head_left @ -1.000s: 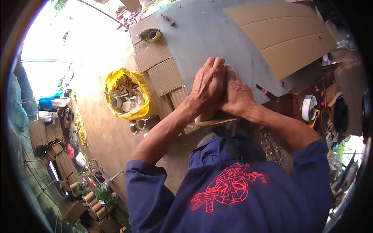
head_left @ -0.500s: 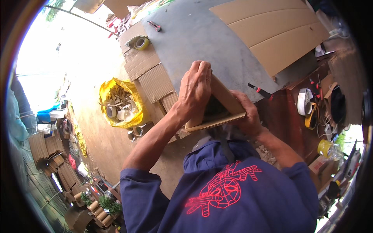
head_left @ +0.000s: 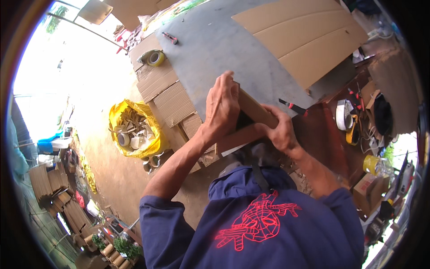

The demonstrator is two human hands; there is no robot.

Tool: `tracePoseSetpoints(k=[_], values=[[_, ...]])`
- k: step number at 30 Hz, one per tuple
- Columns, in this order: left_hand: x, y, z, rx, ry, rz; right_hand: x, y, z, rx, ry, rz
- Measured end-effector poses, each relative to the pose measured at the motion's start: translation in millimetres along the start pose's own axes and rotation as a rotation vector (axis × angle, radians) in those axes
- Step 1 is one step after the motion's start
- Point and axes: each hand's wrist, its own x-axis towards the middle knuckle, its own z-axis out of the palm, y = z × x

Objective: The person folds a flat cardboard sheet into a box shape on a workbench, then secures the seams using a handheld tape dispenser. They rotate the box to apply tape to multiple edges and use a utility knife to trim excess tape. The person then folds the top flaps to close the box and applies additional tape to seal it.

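Observation:
A brown cardboard box (head_left: 255,109) with a dark, hollow inside is held between my two hands, tilted at the near edge of the grey work surface (head_left: 215,40). My left hand (head_left: 222,105) is closed over its left side, fingers pointing away from me and the wrist hiding part of the box. At the right corner, my right hand (head_left: 280,127) grips the box with its fingers round the wall. A cutter knife (head_left: 293,107) with a black and red handle lies just beyond my right hand.
A large cardboard sheet (head_left: 304,40) covers the far right. Corrugated strips (head_left: 172,103) line the left edge, bearing a yellow tape roll (head_left: 155,58). Another cutter (head_left: 170,38) lies behind. A yellow bag (head_left: 154,139) of scraps stands left; a white tape roll (head_left: 343,115) sits right.
The box has turned in my hands, and its near wall now faces up more. My right hand has shifted onto its near right corner. The whole view has moved slightly.

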Motion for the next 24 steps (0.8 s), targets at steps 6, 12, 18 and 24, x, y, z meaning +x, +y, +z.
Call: tracePoseSetpoints(k=[6,12,18,24], values=[[-7.3,-10.7,-23.5,0.045,-0.257,-0.191,16.9,-7.1,-3.9,0.061,-0.055,0.201],[-66.2,19.8,-12.3,0.214,0.020,-0.277,22.3,6.7,3.4,0.016,-0.019,0.081],[-39.2,33.6,-8.1,0.401,0.074,-0.303,0.6,19.0,24.4,0.339,0.058,0.214],[-17.0,9.9,-29.2,0.562,-0.061,-0.349,13.8,20.5,12.7,0.518,-0.181,0.382]])
